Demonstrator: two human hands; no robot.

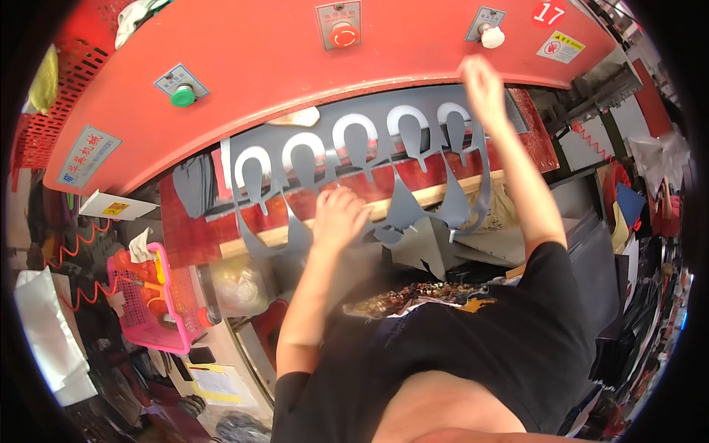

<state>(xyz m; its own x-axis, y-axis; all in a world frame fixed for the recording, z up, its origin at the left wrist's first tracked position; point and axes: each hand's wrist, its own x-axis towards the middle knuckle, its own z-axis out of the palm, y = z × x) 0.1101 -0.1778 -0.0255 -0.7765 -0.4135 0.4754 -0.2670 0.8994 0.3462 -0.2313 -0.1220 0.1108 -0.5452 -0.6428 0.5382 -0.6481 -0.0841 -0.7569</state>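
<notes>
A grey sheet [402, 203] with a row of horseshoe-shaped openings lies across the red board [199, 240] under the red machine beam. White and red show through the openings, and the sheet's near edge hangs in ragged points. My left hand [340, 214] is closed on that near edge, its fingers curled over it. My right hand [484, 85] is raised at the beam's lower edge, just below a white push button [492, 36]. Its fingers look curled in and slightly blurred, with nothing visible in them. A stack of dark grey pieces [195, 186] sits at the sheet's left end.
The red machine beam [258, 63] spans the far side, carrying a green button [182, 95] and a red knob [344, 35]. At left stands a pink basket [173, 295] beside a coiled red hose [88, 292]. Dark sheets [591, 273] hang at right.
</notes>
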